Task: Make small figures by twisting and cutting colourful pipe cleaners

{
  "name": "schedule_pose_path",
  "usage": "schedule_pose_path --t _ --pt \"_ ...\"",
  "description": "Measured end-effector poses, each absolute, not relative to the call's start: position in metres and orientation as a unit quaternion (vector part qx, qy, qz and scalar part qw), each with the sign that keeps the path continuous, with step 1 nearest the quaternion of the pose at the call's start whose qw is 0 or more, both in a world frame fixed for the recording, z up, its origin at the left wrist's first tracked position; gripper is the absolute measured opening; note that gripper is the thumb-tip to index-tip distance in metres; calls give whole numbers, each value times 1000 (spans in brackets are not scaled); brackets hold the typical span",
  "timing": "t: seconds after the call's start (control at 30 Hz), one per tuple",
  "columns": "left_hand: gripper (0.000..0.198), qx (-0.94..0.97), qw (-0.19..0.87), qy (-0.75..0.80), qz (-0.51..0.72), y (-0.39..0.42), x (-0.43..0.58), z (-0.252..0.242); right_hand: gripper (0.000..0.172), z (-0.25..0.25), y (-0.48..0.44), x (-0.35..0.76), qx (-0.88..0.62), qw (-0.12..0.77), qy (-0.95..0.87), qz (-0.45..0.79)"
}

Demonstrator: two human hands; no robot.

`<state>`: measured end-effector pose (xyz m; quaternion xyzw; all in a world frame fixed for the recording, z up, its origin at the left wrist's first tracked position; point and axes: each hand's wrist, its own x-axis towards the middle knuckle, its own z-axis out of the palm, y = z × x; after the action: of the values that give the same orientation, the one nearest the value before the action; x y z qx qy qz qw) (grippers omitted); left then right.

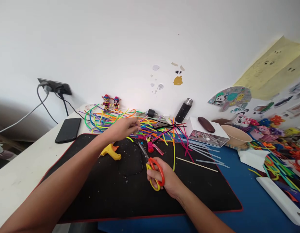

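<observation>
My left hand (125, 128) reaches over a heap of colourful pipe cleaners (111, 118), its fingers pinched together. What sits between the fingertips, if anything, is too small to make out. In my right hand (170, 178) is a pair of scissors (161, 171) with red and yellow handles, the blades pointing up and left, close together. Just beyond the blade tips lie a small pink and yellow figure (150, 144) and a clear pink tube (158, 149). Below my left wrist rests a yellow glue gun (111, 152), partly hidden by the forearm.
A black mat (111, 194) with small scraps covers the desk front. A phone (68, 130) lies left; two small dolls (106, 102) stand behind. On the right are a black flask (184, 110), a white box (192, 126), glue sticks (208, 152), a wooden stick (197, 164) and a bowl (237, 134).
</observation>
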<state>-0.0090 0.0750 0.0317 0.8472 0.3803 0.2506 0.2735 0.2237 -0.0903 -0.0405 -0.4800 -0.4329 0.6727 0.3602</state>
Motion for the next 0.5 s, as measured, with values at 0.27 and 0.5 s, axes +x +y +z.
schedule_pose_path --t 0.27,0.5 --pt "32 650 533 380 386 81 -9 31 54 -14 -40 222 -402 465 -462 639" --pt "37 534 602 380 456 82 -1 25 58 -3 3 193 -280 562 -427 651"
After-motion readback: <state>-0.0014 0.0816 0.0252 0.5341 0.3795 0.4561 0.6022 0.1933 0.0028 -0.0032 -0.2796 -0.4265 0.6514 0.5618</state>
